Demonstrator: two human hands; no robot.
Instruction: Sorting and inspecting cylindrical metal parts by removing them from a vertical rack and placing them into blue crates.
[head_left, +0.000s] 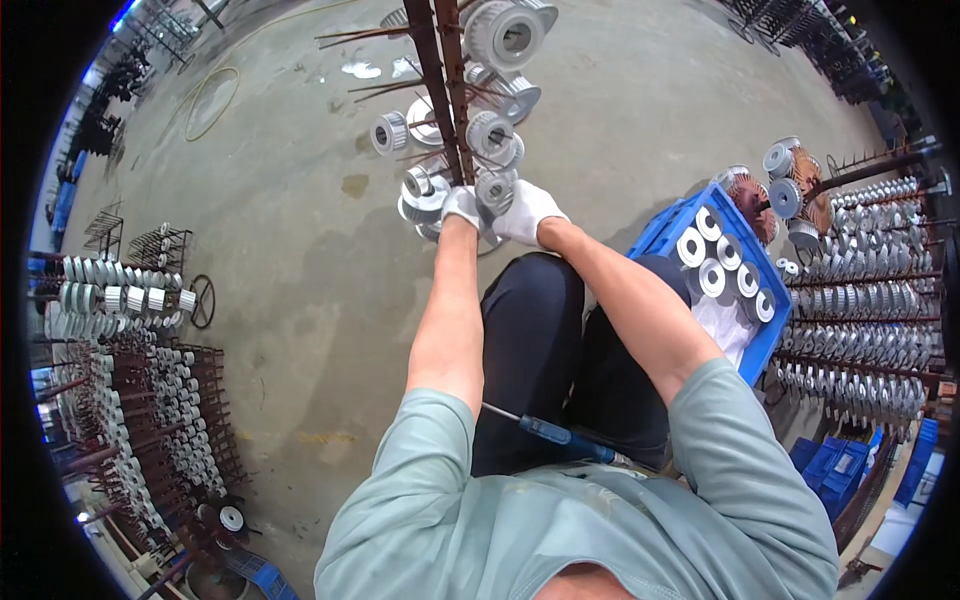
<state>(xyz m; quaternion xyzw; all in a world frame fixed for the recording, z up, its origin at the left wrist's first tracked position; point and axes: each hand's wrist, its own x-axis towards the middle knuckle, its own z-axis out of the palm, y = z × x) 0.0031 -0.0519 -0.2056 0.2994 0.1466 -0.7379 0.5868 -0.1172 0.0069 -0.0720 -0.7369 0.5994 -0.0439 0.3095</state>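
Note:
A rusty upright rack [452, 95] with prongs stands before me, hung with silvery toothed pulleys [503, 38] of several sizes. Both my hands wear white gloves and are at its low end. My left hand [461, 206] is closed by the post, beside a pulley [424, 194] on the left; what its fingers grip is hidden. My right hand [526, 214] is closed against the side of a small toothed pulley [495, 189], its fingertips partly hidden behind it. A screwdriver [560, 438] with a blue handle lies across my lap.
To my right stands a blue crate [640, 235] with several pulleys [711, 277] and white sheeting. Loaded racks [860, 300] line the right side, and more pulley racks [125, 298] stand at left. A yellowish hose [238, 90] lies on the concrete floor [310, 330].

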